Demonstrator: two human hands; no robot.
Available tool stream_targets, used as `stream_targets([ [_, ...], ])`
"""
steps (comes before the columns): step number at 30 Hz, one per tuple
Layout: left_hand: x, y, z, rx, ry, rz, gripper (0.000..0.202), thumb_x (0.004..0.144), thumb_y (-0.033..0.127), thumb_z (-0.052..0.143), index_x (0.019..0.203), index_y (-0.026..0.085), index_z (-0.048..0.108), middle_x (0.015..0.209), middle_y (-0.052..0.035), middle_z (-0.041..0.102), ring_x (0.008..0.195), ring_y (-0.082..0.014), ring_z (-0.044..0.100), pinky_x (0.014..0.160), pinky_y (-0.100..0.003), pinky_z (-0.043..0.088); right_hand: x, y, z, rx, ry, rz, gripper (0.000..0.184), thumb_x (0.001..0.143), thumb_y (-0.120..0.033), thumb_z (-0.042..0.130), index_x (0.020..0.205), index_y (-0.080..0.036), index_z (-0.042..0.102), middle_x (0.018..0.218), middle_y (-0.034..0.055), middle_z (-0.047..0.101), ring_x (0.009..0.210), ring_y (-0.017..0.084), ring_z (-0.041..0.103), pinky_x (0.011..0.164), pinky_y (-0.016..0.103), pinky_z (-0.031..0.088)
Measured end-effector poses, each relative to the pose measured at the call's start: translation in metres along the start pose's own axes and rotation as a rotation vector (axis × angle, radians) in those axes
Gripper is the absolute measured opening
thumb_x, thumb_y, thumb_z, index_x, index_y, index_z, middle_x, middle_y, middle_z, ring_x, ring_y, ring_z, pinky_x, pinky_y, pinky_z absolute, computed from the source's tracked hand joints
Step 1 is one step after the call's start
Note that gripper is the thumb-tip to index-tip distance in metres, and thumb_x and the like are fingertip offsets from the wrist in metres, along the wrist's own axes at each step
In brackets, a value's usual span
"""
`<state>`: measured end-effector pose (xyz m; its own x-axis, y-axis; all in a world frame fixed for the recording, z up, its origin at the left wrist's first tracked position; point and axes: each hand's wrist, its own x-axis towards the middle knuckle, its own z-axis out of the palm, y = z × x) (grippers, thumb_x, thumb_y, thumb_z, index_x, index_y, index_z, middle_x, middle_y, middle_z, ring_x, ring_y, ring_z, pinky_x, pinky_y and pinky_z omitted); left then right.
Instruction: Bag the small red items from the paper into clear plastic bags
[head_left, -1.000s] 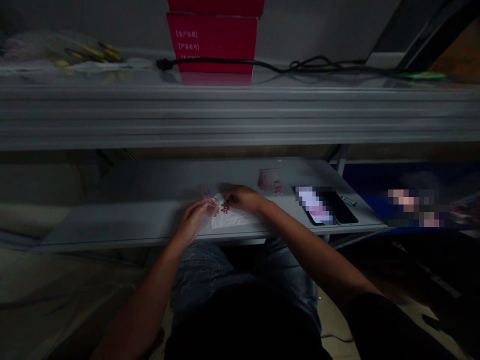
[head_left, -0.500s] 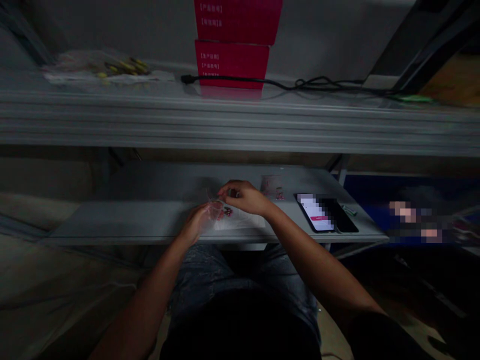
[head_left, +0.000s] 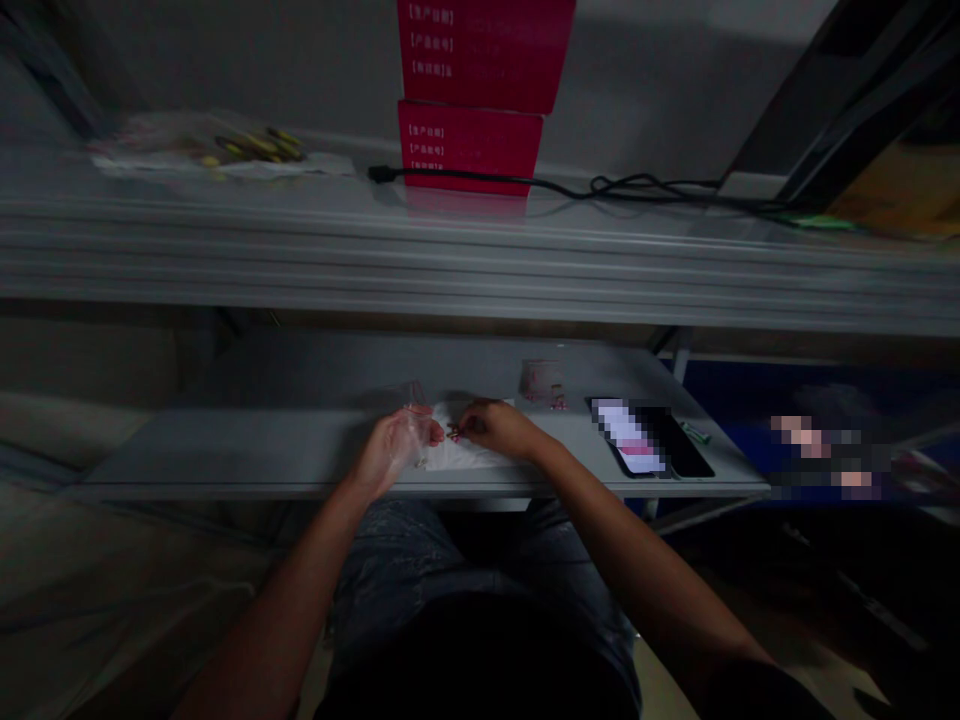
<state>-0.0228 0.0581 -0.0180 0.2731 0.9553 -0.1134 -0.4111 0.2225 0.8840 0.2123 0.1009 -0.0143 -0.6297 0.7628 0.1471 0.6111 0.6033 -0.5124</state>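
My left hand (head_left: 379, 452) is closed round a clear plastic bag (head_left: 414, 394) above the front of the grey tabletop (head_left: 247, 425). Something small and shiny shows at the bag's lower end. On a white sheet (head_left: 472, 458) lie tiny reddish and gold-coloured pieces (head_left: 453, 433), too small to name. The fingertips of my right hand (head_left: 501, 428) are pinched together right at these pieces; whatever is between them is hidden. Farther back on the right is a small clear packet (head_left: 541, 378), with more tiny pink pieces (head_left: 558, 402) beside it.
A lit phone (head_left: 626, 440) and a dark flat device (head_left: 686, 445) lie at the right, near a small green-and-white item (head_left: 695, 432). The raised shelf (head_left: 300, 260) holds red boxes (head_left: 472, 145), a black cable (head_left: 570, 192) and a plastic bag with yellow-and-dark pieces (head_left: 262, 147).
My right hand has moved from the bag's mouth down and right to the pieces on the sheet. My left hand still holds the bag, turned slightly. The view has tilted a little.
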Motion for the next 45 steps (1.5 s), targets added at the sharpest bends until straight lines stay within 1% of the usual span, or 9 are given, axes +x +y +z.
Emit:
stream_targets([
  [12,0.002,-0.006,-0.004,-0.021,-0.023,0.027,0.035,0.086,0.045,0.053,0.097,0.017,0.072,0.087,-0.0114,0.075,0.076,-0.0237,0.068,0.062,-0.030,0.052,0.000,-0.004,-0.003,-0.100,-0.024,0.036,0.017,0.093,-0.027,0.065,0.103,-0.019,0.076,0.100,0.0076,0.076,0.087,0.018,0.068,0.075,0.025,0.044],
  [18,0.005,-0.009,-0.010,-0.045,-0.054,0.013,0.039,0.088,0.049,0.054,0.100,0.016,0.072,0.089,-0.0117,0.075,0.079,-0.0241,0.069,0.068,-0.032,0.053,0.004,-0.001,-0.002,-0.132,-0.017,0.034,0.012,0.092,-0.024,0.065,0.094,-0.018,0.075,0.093,0.0073,0.075,0.079,0.018,0.066,0.070,0.026,0.042],
  [22,0.005,-0.012,-0.010,-0.030,-0.081,0.031,0.039,0.089,0.048,0.053,0.103,0.018,0.073,0.091,-0.0114,0.075,0.083,-0.0245,0.069,0.074,-0.033,0.053,0.007,-0.008,-0.011,0.077,0.155,0.009,0.010,0.088,-0.018,0.062,0.093,-0.017,0.071,0.088,0.0044,0.073,0.077,0.016,0.064,0.071,0.025,0.044],
  [26,0.004,-0.015,-0.007,0.004,-0.065,0.020,0.037,0.087,0.047,0.056,0.100,0.016,0.074,0.090,-0.0111,0.076,0.084,-0.0234,0.070,0.077,-0.032,0.053,0.016,-0.037,-0.024,0.316,0.380,-0.018,0.015,0.090,-0.019,0.055,0.096,-0.015,0.068,0.089,0.0040,0.071,0.077,0.014,0.063,0.070,0.024,0.045],
  [31,0.003,-0.013,-0.005,-0.021,0.017,0.033,0.036,0.083,0.044,0.058,0.097,0.015,0.073,0.092,-0.0106,0.076,0.083,-0.0237,0.070,0.076,-0.032,0.055,0.027,-0.059,-0.031,0.267,0.260,-0.116,0.014,0.091,-0.022,0.061,0.099,-0.018,0.073,0.093,0.0028,0.074,0.078,0.014,0.065,0.072,0.023,0.044],
  [34,0.001,-0.007,-0.005,-0.033,-0.021,0.023,0.039,0.085,0.048,0.055,0.101,0.017,0.072,0.093,-0.0114,0.076,0.080,-0.0243,0.069,0.064,-0.031,0.053,0.023,-0.043,-0.026,0.195,0.315,-0.032,0.015,0.092,-0.017,0.059,0.099,-0.016,0.073,0.093,0.0038,0.075,0.077,0.013,0.065,0.071,0.023,0.044],
  [36,0.000,-0.004,-0.005,-0.044,-0.039,0.022,0.039,0.085,0.048,0.055,0.102,0.018,0.071,0.094,-0.0116,0.076,0.080,-0.0248,0.069,0.061,-0.031,0.052,0.017,-0.029,-0.020,0.116,0.263,0.026,0.015,0.091,-0.014,0.060,0.096,-0.016,0.074,0.090,0.0045,0.075,0.077,0.014,0.066,0.071,0.023,0.044],
  [41,0.002,-0.004,-0.006,-0.046,-0.033,0.005,0.039,0.085,0.048,0.053,0.101,0.018,0.071,0.096,-0.0126,0.075,0.080,-0.0254,0.068,0.066,-0.034,0.052,-0.001,-0.008,-0.005,-0.004,0.017,0.097,0.013,0.090,-0.020,0.065,0.094,-0.017,0.076,0.092,0.0067,0.077,0.078,0.017,0.068,0.071,0.025,0.045],
  [45,0.004,-0.006,-0.007,-0.038,-0.026,0.027,0.039,0.085,0.047,0.052,0.099,0.017,0.071,0.095,-0.0136,0.075,0.083,-0.0252,0.068,0.072,-0.035,0.052,-0.003,-0.006,0.003,0.004,-0.008,0.095,0.015,0.088,-0.020,0.067,0.098,-0.018,0.077,0.096,0.0071,0.078,0.082,0.018,0.070,0.073,0.026,0.047],
])
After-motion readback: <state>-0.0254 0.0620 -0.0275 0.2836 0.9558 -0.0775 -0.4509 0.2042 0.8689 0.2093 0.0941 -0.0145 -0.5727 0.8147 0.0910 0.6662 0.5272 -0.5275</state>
